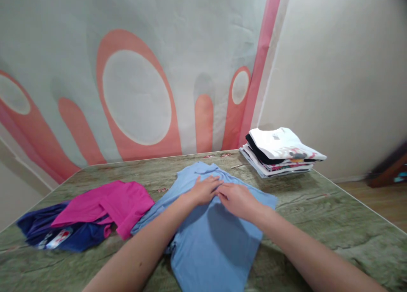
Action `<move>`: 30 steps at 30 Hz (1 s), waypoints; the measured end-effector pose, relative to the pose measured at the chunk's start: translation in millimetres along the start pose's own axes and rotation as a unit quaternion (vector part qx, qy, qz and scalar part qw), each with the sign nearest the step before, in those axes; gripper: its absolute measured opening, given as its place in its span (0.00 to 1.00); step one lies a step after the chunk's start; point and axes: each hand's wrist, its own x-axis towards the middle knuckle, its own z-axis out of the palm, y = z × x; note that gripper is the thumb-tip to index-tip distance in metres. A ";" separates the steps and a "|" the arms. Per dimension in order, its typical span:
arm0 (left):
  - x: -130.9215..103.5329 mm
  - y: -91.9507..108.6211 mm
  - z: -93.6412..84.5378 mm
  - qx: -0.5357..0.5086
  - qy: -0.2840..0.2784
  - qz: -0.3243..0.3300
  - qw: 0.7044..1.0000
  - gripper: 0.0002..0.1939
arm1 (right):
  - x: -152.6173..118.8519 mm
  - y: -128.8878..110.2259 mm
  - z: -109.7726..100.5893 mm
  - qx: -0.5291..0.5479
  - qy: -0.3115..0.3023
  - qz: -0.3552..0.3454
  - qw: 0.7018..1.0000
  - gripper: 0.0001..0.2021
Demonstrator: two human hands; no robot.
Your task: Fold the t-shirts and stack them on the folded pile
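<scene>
A light blue shirt [219, 245] lies spread across the middle of the table, its near end reaching the bottom of the view. On its upper part rests my left hand [206, 190], palm down with the fingers stretched out. My right hand [238, 200] lies on the same cloth, its fingers extended to the left and their tips close against the left fingertips. The undersides of both hands are hidden. Creases run through the shirt around the hands, and its left side is bunched beneath my left forearm.
A pink garment [127, 201] lies crumpled over a dark blue garment [85, 237] on the left, touching the shirt's edge. Folded clothes with a white printed shirt [282, 143] on top are stacked at the back right of the wood-patterned table [349, 215]. A patterned hanging [190, 50] stands behind.
</scene>
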 end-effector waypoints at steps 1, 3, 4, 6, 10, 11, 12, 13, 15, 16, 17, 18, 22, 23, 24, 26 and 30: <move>-9.2 7.1 3.1 0.007 0.014 -0.001 1.000 0.25 | 5.6 11.7 5.9 -0.026 0.029 0.023 0.999 0.14; -32.5 15.4 6.3 0.031 0.036 -0.058 0.997 0.27 | 13.3 31.0 15.6 -0.056 0.037 0.034 0.997 0.15; -45.3 17.1 6.7 0.043 0.038 -0.100 0.993 0.28 | 15.3 37.7 18.5 -0.069 0.028 0.035 0.997 0.14; -69.7 16.9 6.5 0.059 0.034 -0.177 0.982 0.29 | 16.3 45.5 19.0 -0.102 0.006 0.055 0.993 0.13; -102.7 7.0 7.8 0.068 0.050 -0.207 0.975 0.29 | 10.9 51.2 2.7 -0.196 -0.062 0.159 0.966 0.15; -107.0 2.7 8.0 0.068 0.062 -0.196 0.976 0.28 | 9.0 52.4 -2.6 -0.213 -0.083 0.178 0.957 0.15; -109.9 -2.4 7.8 0.071 0.074 -0.186 0.977 0.26 | 7.1 53.4 -7.4 -0.223 -0.101 0.192 0.950 0.15; -112.1 -8.4 6.9 0.077 0.086 -0.178 0.977 0.24 | 5.4 53.9 -11.3 -0.229 -0.112 0.201 0.946 0.15; -116.2 -23.2 2.6 0.100 0.114 -0.183 0.971 0.20 | 3.4 52.3 -15.7 -0.230 -0.117 0.210 0.943 0.13; -119.1 -31.7 -0.8 0.114 0.125 -0.199 0.965 0.20 | 3.2 49.9 -16.0 -0.227 -0.108 0.206 0.946 0.13; -123.0 -40.5 -4.7 0.126 0.128 -0.223 0.958 0.20 | 3.7 46.8 -15.1 -0.221 -0.090 0.193 0.952 0.13; -127.8 -49.1 -9.1 0.134 0.115 -0.253 0.951 0.19 | 4.7 43.3 -13.2 -0.211 -0.066 0.173 0.960 0.14; -147.4 -68.7 -28.4 0.173 0.014 -0.360 0.917 0.15 | 10.1 35.8 1.5 -0.177 -0.008 0.110 0.978 0.12; -148.6 -67.0 -32.1 0.183 0.024 -0.357 0.916 0.15 | 11.2 37.2 6.2 -0.172 -0.013 0.109 0.979 0.12; -147.1 -62.3 -34.4 0.182 0.053 -0.335 0.923 0.16 | 12.2 39.8 11.1 -0.164 -0.019 0.107 0.981 0.12; -136.4 -45.2 -32.1 0.130 0.119 -0.236 0.956 0.19 | 14.1 47.7 20.9 -0.133 -0.019 0.081 0.988 0.14; -101.9 -5.0 0.8 -0.024 0.109 -0.082 0.990 0.27 | 18.1 67.3 35.0 -0.042 -0.001 0.016 0.999 0.20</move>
